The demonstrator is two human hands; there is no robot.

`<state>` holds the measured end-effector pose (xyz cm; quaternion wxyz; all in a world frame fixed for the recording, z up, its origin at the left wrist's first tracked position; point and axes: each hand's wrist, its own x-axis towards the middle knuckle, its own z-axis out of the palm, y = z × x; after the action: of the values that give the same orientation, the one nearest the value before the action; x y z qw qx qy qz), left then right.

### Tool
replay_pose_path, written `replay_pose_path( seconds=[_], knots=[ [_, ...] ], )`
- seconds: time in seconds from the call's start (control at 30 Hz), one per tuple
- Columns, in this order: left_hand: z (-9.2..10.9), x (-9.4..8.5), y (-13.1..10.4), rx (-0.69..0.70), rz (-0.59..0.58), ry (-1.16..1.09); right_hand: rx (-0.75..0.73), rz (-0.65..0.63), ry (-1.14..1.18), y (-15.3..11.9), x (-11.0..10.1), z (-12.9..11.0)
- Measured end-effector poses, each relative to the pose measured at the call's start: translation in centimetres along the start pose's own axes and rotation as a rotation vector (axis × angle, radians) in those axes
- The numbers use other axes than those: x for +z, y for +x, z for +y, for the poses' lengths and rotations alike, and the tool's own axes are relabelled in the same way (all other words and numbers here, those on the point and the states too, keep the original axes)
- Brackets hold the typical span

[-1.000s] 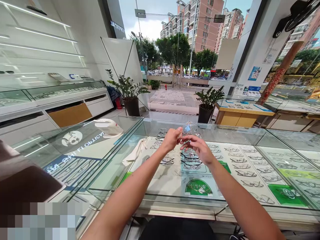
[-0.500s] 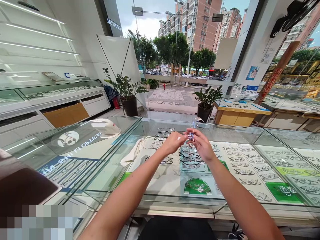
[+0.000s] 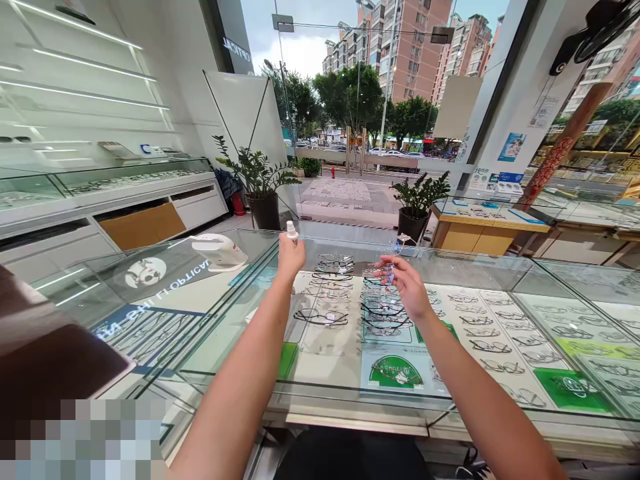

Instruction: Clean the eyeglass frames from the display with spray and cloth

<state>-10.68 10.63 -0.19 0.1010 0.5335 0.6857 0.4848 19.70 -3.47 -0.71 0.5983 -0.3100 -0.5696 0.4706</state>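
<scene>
A small white spray bottle (image 3: 291, 231) stands upright in my left hand (image 3: 292, 255), its nozzle showing above the closed fingers. The hand is over the left part of the glass display counter (image 3: 320, 393). In my right hand (image 3: 407, 283) is a pair of eyeglasses (image 3: 399, 248) with thin frames and clear lenses, pinched by the fingers above the counter. Part of the eyeglasses is hidden by the fingers. Below the glass lie rows of spectacle frames (image 3: 383, 310), and a dark pair of frames (image 3: 321, 317) lies between my forearms.
A white device (image 3: 219, 251) rests on the counter at the left, near a dark chair back (image 3: 55, 333). Green brand cards (image 3: 397, 372) lie inside the case. Beyond the counter are two potted plants (image 3: 263, 210) and glass doors to a street.
My left hand has moved left, away from the eyeglasses, and the spray bottle now shows upright in it. The right hand keeps the eyeglasses at nearly the same place. The view has shifted slightly.
</scene>
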Motion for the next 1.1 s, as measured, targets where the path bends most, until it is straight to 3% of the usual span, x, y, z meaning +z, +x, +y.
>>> replay_pose_path(
  seconds=[0.2, 0.47, 0.9, 1.1],
  knots=[
    [-3.5, 0.0, 1.1, -0.049, -0.004, 0.079, -0.002, -0.006, 0.005, 0.2, -0.3, 0.5],
    [-6.2, -0.7, 2.3, -0.15, -0.016, 0.176, 0.002, -0.013, -0.005, 0.3, -0.7, 0.8],
    [-6.9, -0.6, 2.1, -0.202, -0.118, 0.227, 0.006, -0.035, -0.011, 0.0, -0.6, 1.0],
    [-6.1, -1.1, 2.0, -0.257, -0.142, 0.268, 0.007, -0.041, -0.002, -0.1, -0.5, 0.8]
  ],
)
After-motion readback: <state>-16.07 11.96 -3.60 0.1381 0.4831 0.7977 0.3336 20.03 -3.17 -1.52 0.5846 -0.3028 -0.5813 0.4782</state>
